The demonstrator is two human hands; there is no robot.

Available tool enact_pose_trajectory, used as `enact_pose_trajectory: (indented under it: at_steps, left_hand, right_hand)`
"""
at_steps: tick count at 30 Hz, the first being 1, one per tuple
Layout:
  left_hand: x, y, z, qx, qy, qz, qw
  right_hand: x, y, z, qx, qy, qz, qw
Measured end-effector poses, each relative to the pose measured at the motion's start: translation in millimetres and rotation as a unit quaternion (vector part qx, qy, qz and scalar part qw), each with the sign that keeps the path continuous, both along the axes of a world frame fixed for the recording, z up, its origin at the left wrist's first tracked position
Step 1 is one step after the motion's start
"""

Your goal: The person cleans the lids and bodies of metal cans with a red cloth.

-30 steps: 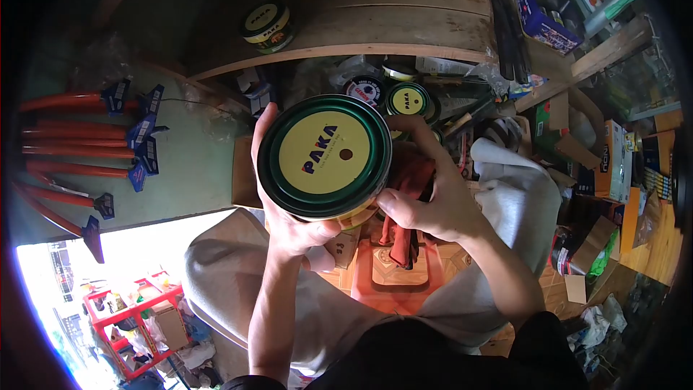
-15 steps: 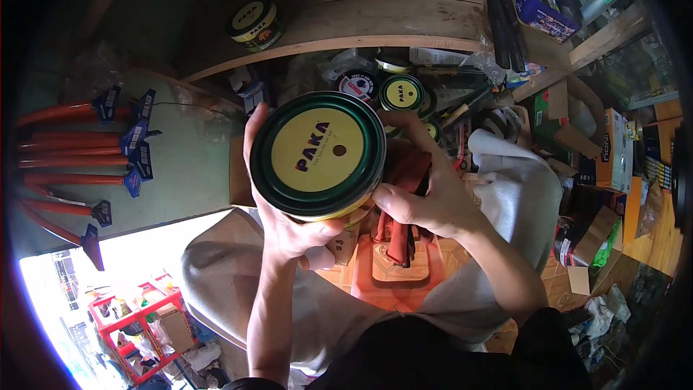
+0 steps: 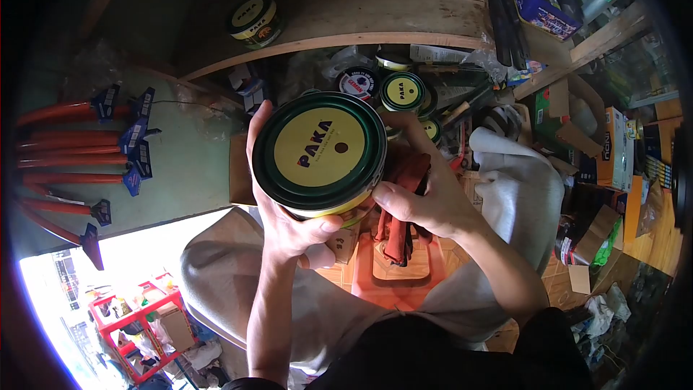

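Note:
A round tin point(image 3: 321, 148) with a dark green rim and a yellow lid marked PAKA is held in front of me, lid toward the camera. My left hand point(image 3: 292, 227) wraps round its left and lower side, thumb along the near edge. At the tin's right side, my right hand point(image 3: 444, 202) grips a reddish-brown cloth point(image 3: 397, 235), which hangs below the fingers. The right thumb lies near the tin's lower right edge; part of the cloth and some fingers are hidden behind the tin.
Another PAKA tin point(image 3: 254, 22) stands on the wooden shelf point(image 3: 346, 18). More tins point(image 3: 401, 92) sit beneath it. Orange-handled tools point(image 3: 72, 150) lie on the left. A red plastic stool point(image 3: 397, 289) is between my knees, and boxes point(image 3: 613, 148) crowd the right.
The tin has turned slightly in my hands, showing a little more of its near side. The cloth has shifted slightly with the right hand, and both grips stay.

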State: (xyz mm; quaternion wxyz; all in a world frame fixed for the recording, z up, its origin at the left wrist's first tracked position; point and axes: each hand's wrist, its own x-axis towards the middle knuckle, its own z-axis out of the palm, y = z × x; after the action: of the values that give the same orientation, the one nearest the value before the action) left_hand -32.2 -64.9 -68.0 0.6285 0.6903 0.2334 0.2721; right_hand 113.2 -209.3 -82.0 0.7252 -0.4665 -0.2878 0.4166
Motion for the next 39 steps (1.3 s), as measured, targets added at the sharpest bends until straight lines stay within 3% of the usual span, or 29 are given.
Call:
enact_pose_trajectory:
  at_steps: [9, 22, 39]
  left_hand:
    - [12.6, 2.3, -2.9, 0.013, -0.098, 0.013, 0.995]
    - [-1.3, 1.4, -3.0, 0.000, -0.028, 0.022, 0.999]
    - [13.8, 1.0, 0.7, 0.037, -0.074, 0.025, 0.996]
  right_hand:
    - [-1.0, 2.2, -1.1, -0.005, -0.013, 0.002, 1.000]
    - [-2.8, 1.5, 0.1, 0.004, 0.004, 0.008, 1.000]
    - [-0.9, 0.9, -1.2, -0.015, -0.021, 0.015, 1.000]
